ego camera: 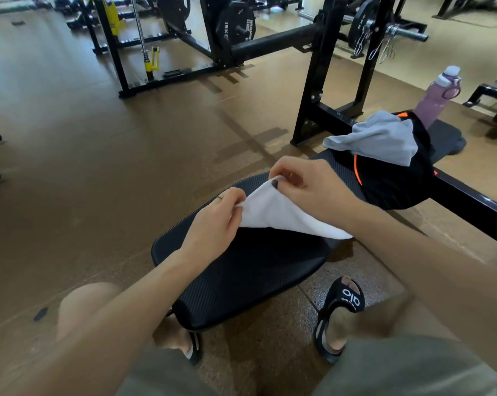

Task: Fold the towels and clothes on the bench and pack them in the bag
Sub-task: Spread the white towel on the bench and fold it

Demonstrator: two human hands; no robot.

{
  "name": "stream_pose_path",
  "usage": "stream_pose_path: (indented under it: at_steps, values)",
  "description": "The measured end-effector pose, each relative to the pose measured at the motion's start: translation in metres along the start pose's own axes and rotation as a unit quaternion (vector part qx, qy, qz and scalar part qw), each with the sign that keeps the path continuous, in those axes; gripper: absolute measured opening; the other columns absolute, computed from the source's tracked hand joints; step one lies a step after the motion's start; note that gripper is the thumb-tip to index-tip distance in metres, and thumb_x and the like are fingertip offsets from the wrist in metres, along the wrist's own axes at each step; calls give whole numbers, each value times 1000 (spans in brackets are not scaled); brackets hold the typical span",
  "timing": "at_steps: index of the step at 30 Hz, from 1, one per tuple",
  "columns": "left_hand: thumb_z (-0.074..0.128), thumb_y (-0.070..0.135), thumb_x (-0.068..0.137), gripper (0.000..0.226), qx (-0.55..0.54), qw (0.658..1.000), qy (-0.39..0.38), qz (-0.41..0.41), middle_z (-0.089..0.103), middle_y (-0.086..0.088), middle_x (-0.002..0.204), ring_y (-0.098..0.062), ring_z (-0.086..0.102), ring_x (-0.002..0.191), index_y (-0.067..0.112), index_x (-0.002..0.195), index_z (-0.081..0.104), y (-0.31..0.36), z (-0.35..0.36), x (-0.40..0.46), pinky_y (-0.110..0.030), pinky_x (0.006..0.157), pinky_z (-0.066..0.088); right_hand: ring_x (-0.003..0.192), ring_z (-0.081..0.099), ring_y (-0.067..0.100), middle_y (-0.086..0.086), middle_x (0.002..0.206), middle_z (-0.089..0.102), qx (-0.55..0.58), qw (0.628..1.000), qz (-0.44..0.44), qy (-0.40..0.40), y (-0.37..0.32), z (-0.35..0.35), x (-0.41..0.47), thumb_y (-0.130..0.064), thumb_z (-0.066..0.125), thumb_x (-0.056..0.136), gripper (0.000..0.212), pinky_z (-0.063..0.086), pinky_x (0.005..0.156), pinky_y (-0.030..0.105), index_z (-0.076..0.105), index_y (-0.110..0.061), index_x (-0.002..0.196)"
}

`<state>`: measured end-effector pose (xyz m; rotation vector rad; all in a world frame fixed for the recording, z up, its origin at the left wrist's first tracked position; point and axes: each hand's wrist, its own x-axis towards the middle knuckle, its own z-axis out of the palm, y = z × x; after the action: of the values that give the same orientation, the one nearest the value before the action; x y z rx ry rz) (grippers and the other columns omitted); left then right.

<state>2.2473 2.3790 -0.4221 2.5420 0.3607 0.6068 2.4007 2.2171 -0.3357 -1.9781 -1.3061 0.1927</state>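
A white towel (281, 214) hangs just above the black padded bench (241, 281), lifted at its far edge. My left hand (215, 221) pinches the towel's left corner. My right hand (307, 187) pinches the upper corner a short way to the right. Further along the bench lies a grey towel or cloth (381, 141) draped over black clothing with orange trim (395, 181). No bag can be told apart in this view.
A purple water bottle (435, 98) stands on the bench's far end. A black rack frame (321, 81) with weight plates rises behind the bench. My knees and sandalled feet (341, 318) straddle the near end, on brown gym floor.
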Motion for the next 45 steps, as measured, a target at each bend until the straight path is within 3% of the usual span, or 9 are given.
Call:
stream_pose_path:
  at_steps: [4, 10, 16, 19, 23, 26, 32, 39, 45]
  values:
    - [43, 10, 102, 16, 40, 998, -17, -48, 52, 8, 86, -11, 52, 70, 23, 112, 44, -7, -4, -2, -24, 58, 37, 75, 60, 15, -2, 80, 66, 12, 999, -6, 43, -5, -20, 9, -18, 56, 95, 13, 48, 67, 31, 66, -26, 92]
    - [40, 6, 103, 17, 118, 984, -103, -88, 57, -3, 93, -31, 60, 76, 15, 117, 43, -23, -19, -13, -49, 66, 50, 71, 52, 3, -8, 80, 63, 27, 982, 31, 182, 1, -55, 23, -18, 57, 94, 12, 39, 61, 11, 68, -24, 93]
    - [45, 1, 101, 25, 108, 992, -59, 4, 45, 12, 109, -5, 62, 84, 18, 118, 52, -46, -53, -22, -37, 77, 57, 78, 54, 7, 0, 90, 65, -9, 960, 123, 251, 35, -82, 25, -19, 55, 95, 13, 47, 68, 20, 67, -19, 102]
    - [43, 19, 105, 16, 111, 994, -17, 7, 49, 13, 112, -13, 63, 80, 20, 119, 50, -35, -60, -18, -43, 71, 56, 81, 59, 14, -2, 86, 65, 29, 970, 124, 207, 37, -79, 22, -17, 58, 95, 11, 52, 74, 38, 67, -21, 98]
    - [55, 44, 99, 52, 76, 996, -47, -14, 42, 7, 141, -18, 61, 112, 21, 142, 35, 0, -36, -9, -39, 87, 54, 87, 64, 16, 2, 89, 70, 59, 985, 78, 144, 20, -64, 22, -13, 60, 90, 12, 48, 77, 29, 69, -20, 91]
    - [66, 55, 89, 74, 50, 998, -33, -26, 41, 3, 144, -20, 56, 117, 21, 145, 31, 34, -7, 6, -38, 95, 51, 90, 65, 21, 2, 89, 70, 60, 994, 29, 83, 5, -57, 20, -15, 59, 89, 11, 49, 79, 33, 69, -21, 91]
    - [47, 28, 104, 18, -22, 998, 44, -29, 56, 2, 99, -20, 59, 75, 18, 118, 42, 84, 6, 30, -46, 68, 54, 88, 63, 19, -4, 89, 66, 25, 999, -36, 2, -12, -51, 13, -10, 59, 92, 14, 54, 80, 42, 68, -20, 93]
    - [48, 2, 97, 16, 111, 993, 25, 5, 46, -4, 106, -25, 44, 53, 8, 111, 53, 44, -9, 14, -32, 47, 37, 92, 64, 29, 7, 91, 68, 62, 995, 13, 77, 1, -61, 14, -20, 58, 90, 10, 52, 79, 44, 68, -21, 90]
    - [44, 10, 102, 25, 130, 989, -39, -58, 55, -15, 115, -38, 60, 88, 9, 125, 53, 11, -24, 6, -48, 72, 52, 82, 62, 12, 6, 89, 69, 124, 984, 56, 119, 4, -63, 14, -17, 60, 90, 10, 47, 73, 26, 68, -22, 87]
